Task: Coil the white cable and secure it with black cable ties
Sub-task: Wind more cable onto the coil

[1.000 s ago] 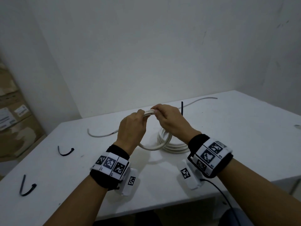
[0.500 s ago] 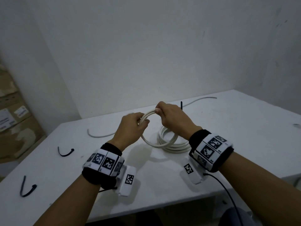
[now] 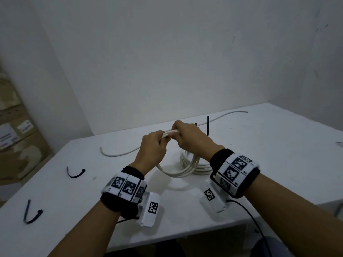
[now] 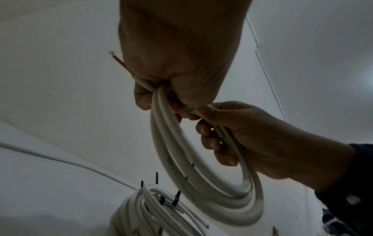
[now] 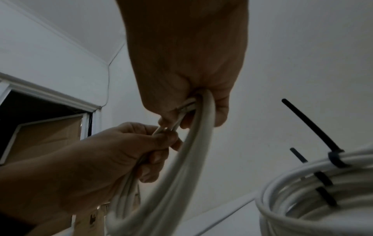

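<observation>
Both hands hold a coil of white cable [image 3: 179, 173] upright above the white table [image 3: 278, 154]. My left hand [image 3: 154, 145] grips the top of the loops, and my right hand [image 3: 188, 137] grips them just beside it, knuckles almost touching. In the left wrist view the left hand [image 4: 177, 76] closes round the bundled strands of the coil [image 4: 212, 196], with the right hand [image 4: 242, 135] below it. A bare red wire end [image 4: 119, 61] pokes out past the left hand. The right wrist view shows the right hand [image 5: 191, 83] and the left hand [image 5: 121, 153] on the same coil [image 5: 161, 191].
A second white coil [image 3: 201, 165] bound with black ties [image 5: 336, 158] lies on the table behind the held one, one tie tail [image 3: 207, 125] sticking up. A loose cable [image 3: 118, 154] runs across the back. Two loose black ties [image 3: 75, 174] [image 3: 31, 214] lie at the left. Cardboard boxes [image 3: 16, 145] stand beside the table.
My left hand slid down and left along the coil, then came back up beside the right hand at the top. The right hand kept its grip.
</observation>
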The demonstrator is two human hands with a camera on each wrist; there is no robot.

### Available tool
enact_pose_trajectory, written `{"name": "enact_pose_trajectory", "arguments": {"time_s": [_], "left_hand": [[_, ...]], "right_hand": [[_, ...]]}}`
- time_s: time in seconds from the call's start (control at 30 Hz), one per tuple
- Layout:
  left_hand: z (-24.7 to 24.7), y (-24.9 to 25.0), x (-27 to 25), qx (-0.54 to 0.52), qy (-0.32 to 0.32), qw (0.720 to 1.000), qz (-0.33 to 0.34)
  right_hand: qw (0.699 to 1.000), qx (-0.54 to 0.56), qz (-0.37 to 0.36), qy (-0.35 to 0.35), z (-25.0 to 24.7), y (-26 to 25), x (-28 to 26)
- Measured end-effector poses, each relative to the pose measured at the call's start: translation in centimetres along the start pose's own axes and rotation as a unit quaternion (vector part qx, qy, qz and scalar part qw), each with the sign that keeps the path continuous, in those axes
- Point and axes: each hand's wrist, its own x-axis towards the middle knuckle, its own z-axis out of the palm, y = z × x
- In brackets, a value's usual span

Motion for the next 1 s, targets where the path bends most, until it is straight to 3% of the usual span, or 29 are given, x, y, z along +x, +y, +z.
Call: {"name": "enact_pose_trajectory", "arguments": {"time_s": [0.27,0.4,0.5,0.7,0.87,1.0], "left_hand": [[-1.6,-0.7,-0.3,-0.098,-0.095,0.986,-0.095],[-1.5,-1.0,-0.5,-0.270,-0.133,0.930,-0.213],[-1.0,-1.0,-0.5,-0.295,-0.140,0.908,-0.264],[-0.9,-1.1,-0.6,-0.353,-0.154,0.883,-0.269],[-0.6,-0.4,-0.5,-0.374,-0.141,0.882,-0.250],[-0.9,-0.2,-0.4,-0.428,-0.192,0.849,-0.244]], "right_hand": [[0.999,-0.017,0.002,0.040,-0.6,0.8,-0.3],[0.997,-0.055,-0.020,0.043,-0.2,0.6,-0.5],[0.992,-0.117,-0.035,0.032,0.3,0.6,-0.5],[0.987,-0.148,-0.045,0.037,0.3,0.7,-0.6],[0.988,-0.141,-0.039,0.058,0.0,0.5,-0.7],[0.992,-0.104,-0.033,0.064,-0.4,0.4,-0.8]]}}
